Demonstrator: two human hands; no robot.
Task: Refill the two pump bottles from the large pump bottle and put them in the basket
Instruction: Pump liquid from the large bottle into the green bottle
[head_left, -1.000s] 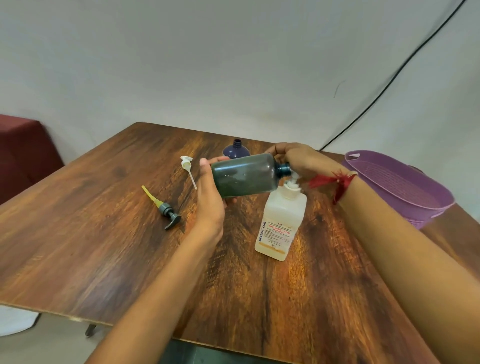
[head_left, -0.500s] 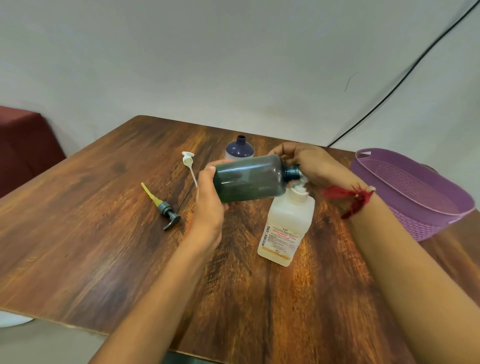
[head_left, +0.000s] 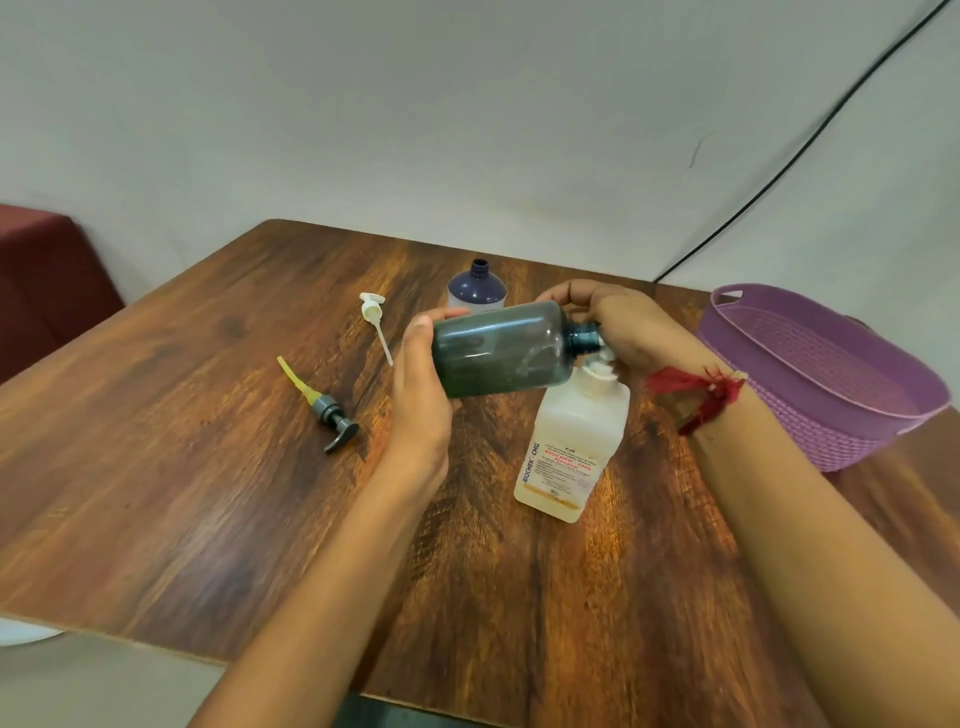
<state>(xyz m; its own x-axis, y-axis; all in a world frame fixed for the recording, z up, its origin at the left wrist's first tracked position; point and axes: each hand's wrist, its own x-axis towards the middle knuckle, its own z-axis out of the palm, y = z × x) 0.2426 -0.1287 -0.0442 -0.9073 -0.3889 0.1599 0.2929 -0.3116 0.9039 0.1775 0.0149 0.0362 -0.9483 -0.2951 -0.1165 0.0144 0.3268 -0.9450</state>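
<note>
Lying at nine o'clock on the wood-grain table (head_left: 156, 467): a grey pump head (head_left: 337, 423), a white pump head (head_left: 373, 307). The left hand (head_left: 421, 400) grips the smoky green bottle (head_left: 498, 351) sideways, neck at the milky large pump bottle (head_left: 571, 447), whose nozzle the right hand (head_left: 623, 327) curls over, hiding it. Ribbed purple basket (head_left: 831, 395) at three o'clock.
</note>
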